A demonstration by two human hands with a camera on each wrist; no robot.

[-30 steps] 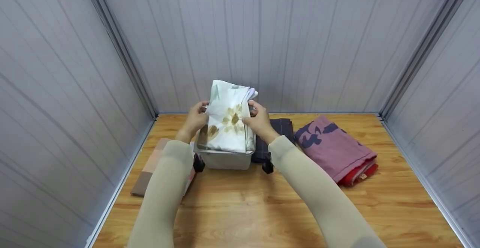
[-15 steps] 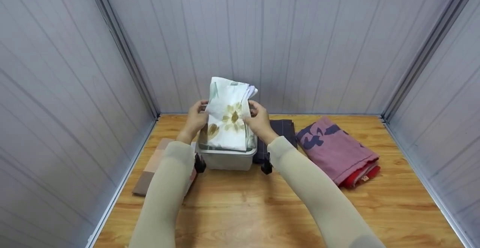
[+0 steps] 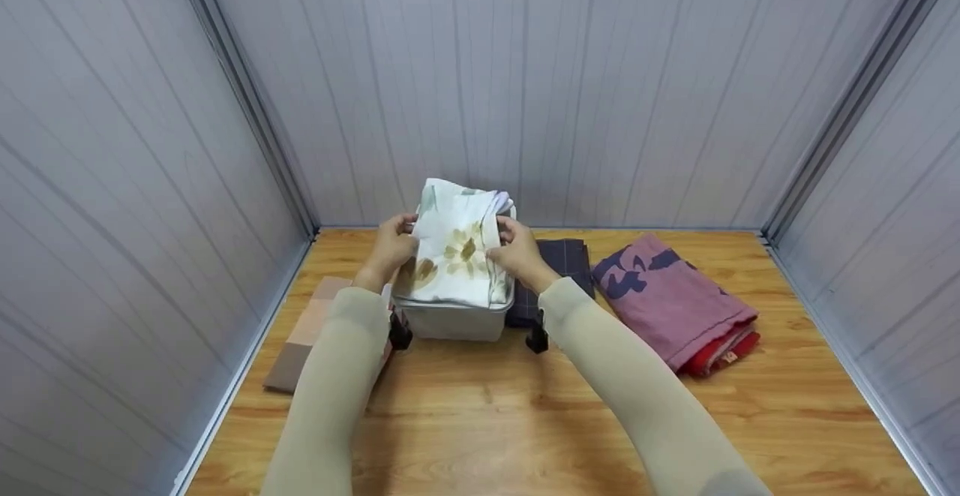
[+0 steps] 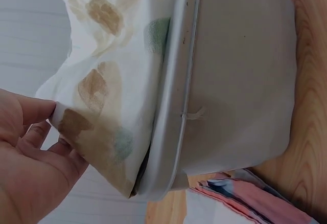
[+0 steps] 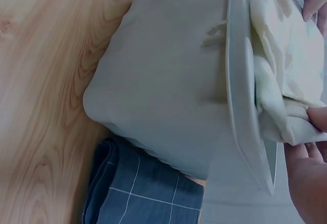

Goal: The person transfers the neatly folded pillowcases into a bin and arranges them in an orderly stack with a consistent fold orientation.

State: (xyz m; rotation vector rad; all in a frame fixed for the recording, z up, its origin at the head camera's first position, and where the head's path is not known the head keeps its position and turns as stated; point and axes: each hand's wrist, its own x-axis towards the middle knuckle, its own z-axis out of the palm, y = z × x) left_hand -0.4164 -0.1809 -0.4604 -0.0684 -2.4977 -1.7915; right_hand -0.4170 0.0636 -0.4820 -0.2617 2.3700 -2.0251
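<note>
Floral cloth at the bin mouth, part-way in; both hands on it

Setting: pale grey panelled walls [image 3: 480, 91] around a wood-grain surface [image 3: 480, 428].

Folded mauve cloth with dark purple shapes [image 3: 671, 301], red layers showing beneath: flat on the surface, right side, outside the bin.

Pale grey, rectangular, apparently plastic bin [image 3: 454, 323]: upright, centre, toward the back wall.

Folded white cloth with brown flowers and green leaves [image 3: 446, 244]: lower end at the bin's front rim, upper end propped toward the back, above the rim. Depth inside the bin hidden; cannot tell what lies beneath.

Folded pink-and-brown cloth [image 3: 307, 338]: left of the bin, partly behind the left sleeve. Folded navy cloth with thin white lines [image 3: 568, 260]: just beside the bin, right.

Left hand [image 3: 389, 248] pinches the floral cloth's left edge; right hand [image 3: 523, 256] pinches its right edge, thumb in front, fingers behind.

Progress (judged): floral cloth brought to the bin and roughly lined up; settling it and letting go not yet done. The other three folded cloths remain outside.
</note>
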